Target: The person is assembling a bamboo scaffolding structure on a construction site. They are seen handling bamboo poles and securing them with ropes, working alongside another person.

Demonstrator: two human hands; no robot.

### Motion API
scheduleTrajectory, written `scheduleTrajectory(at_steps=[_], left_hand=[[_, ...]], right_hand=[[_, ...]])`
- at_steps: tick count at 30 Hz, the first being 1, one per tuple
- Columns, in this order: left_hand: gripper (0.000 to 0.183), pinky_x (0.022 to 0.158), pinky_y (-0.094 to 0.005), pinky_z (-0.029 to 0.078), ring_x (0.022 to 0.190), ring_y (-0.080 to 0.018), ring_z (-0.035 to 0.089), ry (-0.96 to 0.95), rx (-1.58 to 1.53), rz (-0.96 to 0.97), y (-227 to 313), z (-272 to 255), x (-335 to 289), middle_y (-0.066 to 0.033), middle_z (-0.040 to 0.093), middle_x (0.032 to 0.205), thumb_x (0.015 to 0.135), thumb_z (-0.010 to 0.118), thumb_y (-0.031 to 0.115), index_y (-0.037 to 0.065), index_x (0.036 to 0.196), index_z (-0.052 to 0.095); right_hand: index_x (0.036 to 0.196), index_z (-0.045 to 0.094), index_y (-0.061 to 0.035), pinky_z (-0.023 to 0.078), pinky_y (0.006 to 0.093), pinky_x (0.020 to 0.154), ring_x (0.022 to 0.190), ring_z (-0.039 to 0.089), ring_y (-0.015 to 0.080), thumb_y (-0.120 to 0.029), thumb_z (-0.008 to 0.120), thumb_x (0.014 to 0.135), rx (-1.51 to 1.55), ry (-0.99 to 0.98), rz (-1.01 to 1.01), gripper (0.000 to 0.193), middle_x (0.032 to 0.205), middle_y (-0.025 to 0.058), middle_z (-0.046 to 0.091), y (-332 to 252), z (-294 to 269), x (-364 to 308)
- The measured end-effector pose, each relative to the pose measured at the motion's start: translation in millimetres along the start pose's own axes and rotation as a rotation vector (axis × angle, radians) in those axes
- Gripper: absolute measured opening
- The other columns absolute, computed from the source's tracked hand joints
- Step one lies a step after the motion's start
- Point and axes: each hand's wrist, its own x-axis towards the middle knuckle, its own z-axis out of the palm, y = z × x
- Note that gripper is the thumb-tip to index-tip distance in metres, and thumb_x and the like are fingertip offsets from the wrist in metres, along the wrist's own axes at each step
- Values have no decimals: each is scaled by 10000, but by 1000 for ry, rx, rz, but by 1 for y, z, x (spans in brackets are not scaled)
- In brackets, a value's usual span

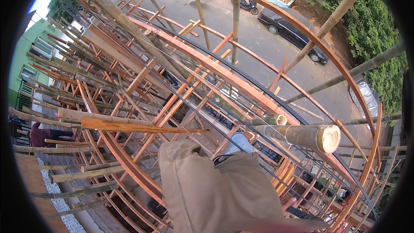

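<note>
Soft, creased brown cloth covers the bent trouser leg (202, 190) in front; just past it, the right hand (288, 206) shows a few fingers beside a dark, ribbed, rod-like object (304, 213), and whether they grasp it or merely rest there I cannot tell. Beyond, a thick, smooth bamboo pole (299, 135) ends in a pale round cut, and a long, squared reddish timber beam (254, 90) runs diagonally toward a glossy black car (289, 29) on grey asphalt (220, 13).
</note>
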Motion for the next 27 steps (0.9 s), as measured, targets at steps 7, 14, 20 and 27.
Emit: scheduleTrajectory(at_steps=[7,14,20,27], left_hand=[[836,927,-442,414,1069,-318,552,28,-89,-47,-16,10,-3,-207,583,1176,859,468,705,-10,1293,488],[884,960,-457,407,1112,-336,545,40,-162,-94,-31,18,-7,-222,572,1217,852,452,732,-11,1331,467],[925,989,-470,400,1148,-351,540,45,-232,-134,-43,24,-5,-235,562,1252,846,437,756,-12,1363,449],[974,1022,-485,393,1191,-369,533,53,-429,-224,-76,25,27,-250,550,1293,839,421,783,-12,1401,428]], right_hand=[[687,400,-79,292,258,401,405,320,94,-220,496,1007,-36,87,11,362,505,-8,313,-2,13,-6],[684,399,-80,290,257,402,407,324,94,-234,507,1003,-46,235,42,370,505,-10,314,0,18,-13],[677,396,-83,287,254,402,410,328,93,-251,524,996,-76,198,37,383,505,-14,316,18,10,-16],[668,393,-86,283,251,403,413,332,92,-270,544,989,-114,191,23,400,505,-18,319,26,8,-8]])
